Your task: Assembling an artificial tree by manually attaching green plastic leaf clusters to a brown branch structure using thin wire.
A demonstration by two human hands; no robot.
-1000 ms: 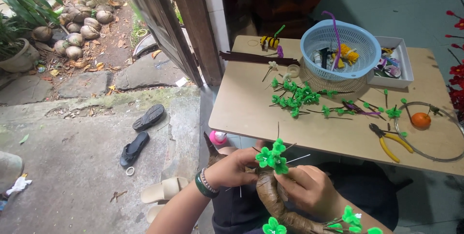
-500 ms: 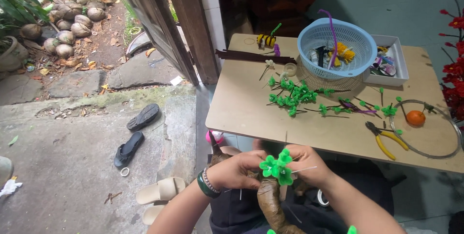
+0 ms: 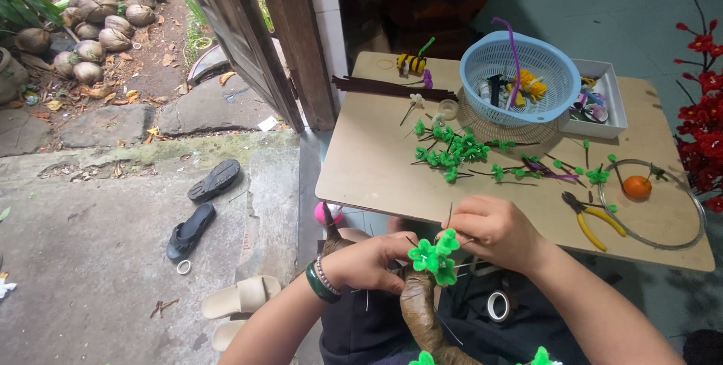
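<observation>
A brown wrapped craft branch (image 3: 419, 311) rises from my lap, topped by a cluster of green pipe-cleaner leaves (image 3: 434, 255). My left hand (image 3: 367, 261), with bracelets at the wrist, grips the branch just below the cluster. My right hand (image 3: 493, 229) pinches thin wire stems at the cluster's right side. More green leaves (image 3: 450, 148) on wire stems lie spread on the low wooden table (image 3: 392, 177) in front of me.
A blue plastic basket (image 3: 518, 79) with craft bits and a white tray (image 3: 599, 100) stand at the table's back. Yellow-handled pliers (image 3: 588, 219), a wire ring with an orange ball (image 3: 637, 186), and a tape roll (image 3: 498, 305) lie near. Red flowers (image 3: 700, 101) stand right. Sandals (image 3: 202, 207) lie left.
My hands and the branch have shifted slightly left and up toward the table edge. The right hand now closes on the stems beside the green cluster.
</observation>
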